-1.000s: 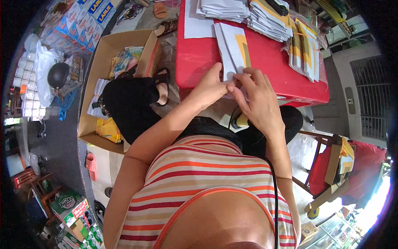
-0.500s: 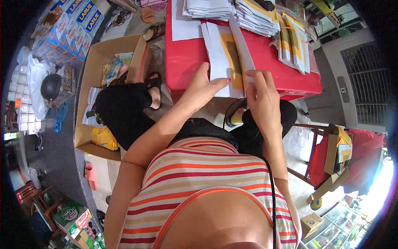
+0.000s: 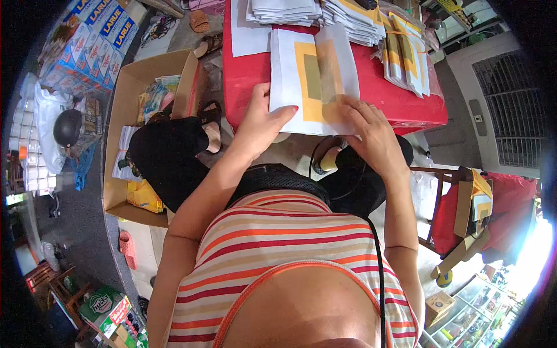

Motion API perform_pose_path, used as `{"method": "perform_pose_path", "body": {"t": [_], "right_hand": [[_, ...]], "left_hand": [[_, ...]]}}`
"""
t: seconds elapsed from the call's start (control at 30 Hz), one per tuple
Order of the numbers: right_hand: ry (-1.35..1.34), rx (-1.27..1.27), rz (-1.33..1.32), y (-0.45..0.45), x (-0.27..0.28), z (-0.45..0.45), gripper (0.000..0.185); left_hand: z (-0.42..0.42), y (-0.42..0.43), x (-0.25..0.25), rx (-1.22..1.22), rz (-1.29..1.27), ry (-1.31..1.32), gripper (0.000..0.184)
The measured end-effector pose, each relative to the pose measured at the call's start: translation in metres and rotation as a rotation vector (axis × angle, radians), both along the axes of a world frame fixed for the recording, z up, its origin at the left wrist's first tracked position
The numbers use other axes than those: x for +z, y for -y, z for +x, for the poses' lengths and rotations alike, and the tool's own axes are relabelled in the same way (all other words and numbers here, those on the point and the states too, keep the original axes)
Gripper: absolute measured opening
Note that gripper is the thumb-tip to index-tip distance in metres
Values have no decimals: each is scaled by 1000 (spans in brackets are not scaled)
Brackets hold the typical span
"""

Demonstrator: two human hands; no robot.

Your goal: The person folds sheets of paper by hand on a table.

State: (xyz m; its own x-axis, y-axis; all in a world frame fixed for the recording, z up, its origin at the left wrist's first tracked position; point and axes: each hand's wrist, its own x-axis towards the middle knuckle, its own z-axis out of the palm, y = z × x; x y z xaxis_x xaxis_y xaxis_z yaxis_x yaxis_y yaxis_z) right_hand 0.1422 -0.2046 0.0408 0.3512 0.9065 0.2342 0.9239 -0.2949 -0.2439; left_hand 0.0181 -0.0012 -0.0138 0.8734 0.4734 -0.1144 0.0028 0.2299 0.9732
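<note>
A white paper sheet [image 3: 287, 75] with a yellow-orange frame and an olive middle lies opened out at the near edge of the red table [image 3: 249, 72]. A crease runs up its right half, and the right side lifts slightly. My left hand [image 3: 259, 124] grips the lower left edge, thumb on top and the other fingers beside and under it. On the lower right, my right hand [image 3: 374, 130] has its fingers bent over the printed face and holds the edge; its thumb is partly hidden.
Behind the sheet are a stack of white folded papers [image 3: 284, 11] and another folded stack [image 3: 354, 26]. Banded yellow-and-white bundles [image 3: 406, 58] lie at the table's right. A cardboard box [image 3: 125, 107] with packets stands left, and a grey vented panel [image 3: 505, 104] at right.
The sheet's right flap, upright before, now lies opened out, showing more of the yellow frame. My right hand has moved down over the right side; my left hand has shifted slightly left.
</note>
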Motion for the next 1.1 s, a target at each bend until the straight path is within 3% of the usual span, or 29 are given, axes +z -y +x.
{"method": "perform_pose_path", "body": {"t": [0.17, 0.27, 0.33, 0.37, 0.43, 0.5, 0.57, 0.73, 1.1], "right_hand": [[2, -3, 97, -1, -25, -2, 43], [-14, -11, 118, -7, -32, -8, 40], [39, -62, 78, -8, -28, -12, 38], [38, -60, 79, -8, -27, -12, 38], [102, -75, 64, -6, -26, -12, 35], [142, -42, 76, -6, -25, -8, 33], [184, -10, 87, -7, -23, -5, 30], [268, 61, -13, -4, -21, 3, 20], [137, 78, 21, 4, -32, 12, 20]], "left_hand": [[-22, -13, -4, 8, 23, 22, 53], [-35, -18, 1, 62, 202, 24, 56], [-41, -18, 11, 114, 742, -198, 61], [-44, -15, 19, 115, 743, -200, 61], [-42, -3, 34, 79, 1407, -145, 68], [-36, 7, 35, -39, 1325, -76, 68], [-29, 14, 28, -265, 1424, 14, 66], [-24, 14, 14, -309, 1418, -65, 56], [-39, -33, 29, -503, 1404, -50, 38]]}}
